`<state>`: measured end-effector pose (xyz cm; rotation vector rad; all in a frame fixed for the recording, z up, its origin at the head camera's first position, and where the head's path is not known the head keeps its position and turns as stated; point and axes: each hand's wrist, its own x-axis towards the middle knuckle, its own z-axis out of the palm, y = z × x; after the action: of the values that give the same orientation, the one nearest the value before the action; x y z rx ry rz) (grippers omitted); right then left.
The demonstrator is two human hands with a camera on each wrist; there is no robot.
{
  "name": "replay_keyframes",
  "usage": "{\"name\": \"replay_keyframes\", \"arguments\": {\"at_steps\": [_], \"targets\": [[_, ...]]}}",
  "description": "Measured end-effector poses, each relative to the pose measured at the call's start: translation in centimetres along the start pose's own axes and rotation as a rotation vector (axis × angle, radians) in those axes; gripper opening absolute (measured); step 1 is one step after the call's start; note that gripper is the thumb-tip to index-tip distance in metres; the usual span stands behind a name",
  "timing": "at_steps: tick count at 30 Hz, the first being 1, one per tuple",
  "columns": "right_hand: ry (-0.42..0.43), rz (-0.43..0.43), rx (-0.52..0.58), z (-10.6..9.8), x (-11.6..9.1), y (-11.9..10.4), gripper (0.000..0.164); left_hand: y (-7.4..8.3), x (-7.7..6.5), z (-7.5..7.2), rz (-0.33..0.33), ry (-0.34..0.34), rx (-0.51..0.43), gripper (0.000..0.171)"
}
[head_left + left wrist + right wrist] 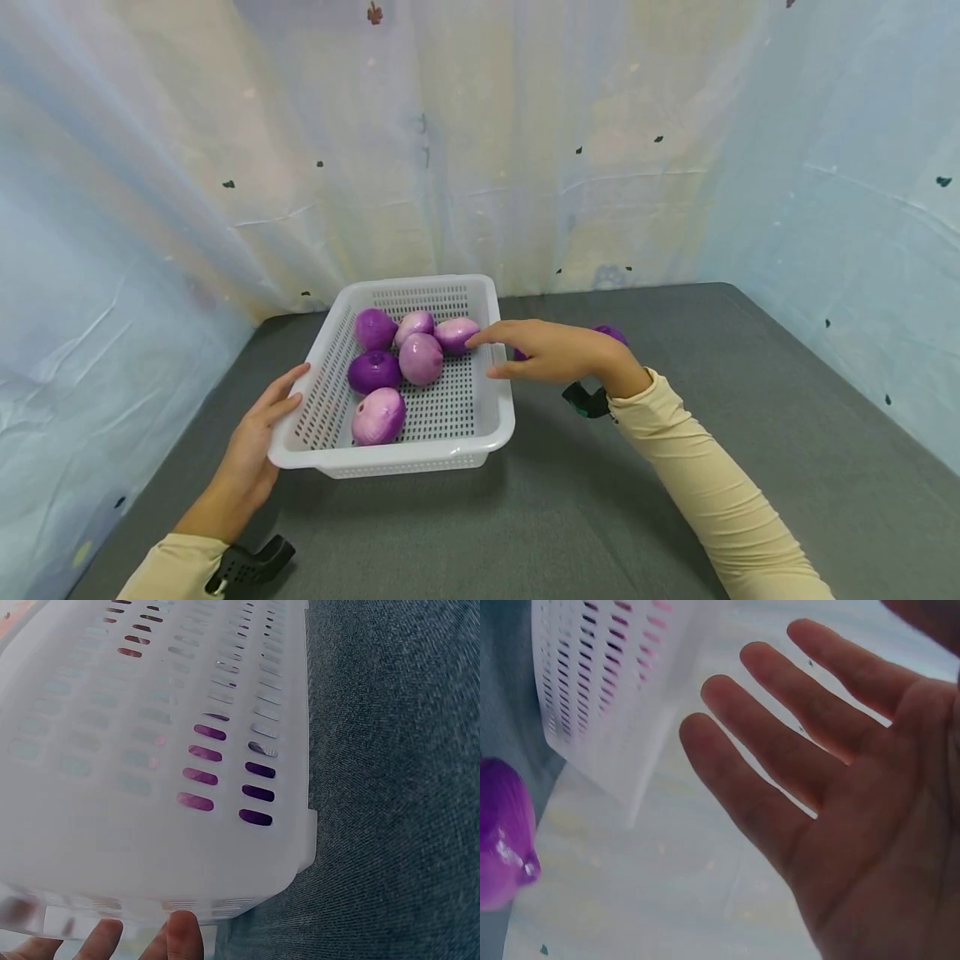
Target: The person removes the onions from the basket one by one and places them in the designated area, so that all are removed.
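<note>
No readable text, labels, brands, numbers or signs in any view. White basket (498,414) unmarked on its rim and walls; grey table (675,517) and pale backdrop sheets (525,150) carry only small dark specks, no lettering.

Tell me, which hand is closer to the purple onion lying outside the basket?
Right. The right hand hovers open just in front of that onion on the table, partly hiding it. The left hand rests on the white basket at its far left side, well away.
</note>
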<state>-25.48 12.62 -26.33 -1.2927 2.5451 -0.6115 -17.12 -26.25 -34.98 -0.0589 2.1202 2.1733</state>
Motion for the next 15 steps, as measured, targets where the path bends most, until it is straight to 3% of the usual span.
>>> {"name": "replay_keyframes", "arguments": {"at_steps": [7, 15], "targets": [[-0.059, -0.005, -0.052, 1.4, 1.2, -0.8, 0.051, 0.0, 0.1, 0.1, -0.010, 0.003, 0.008, 0.054], [-0.033, -0.024, -0.075, 1.0, 1.3, -1.4, 0.051, -0.1, 0.0, 0.0, -0.003, -0.002, 0.009, 0.054]]}}
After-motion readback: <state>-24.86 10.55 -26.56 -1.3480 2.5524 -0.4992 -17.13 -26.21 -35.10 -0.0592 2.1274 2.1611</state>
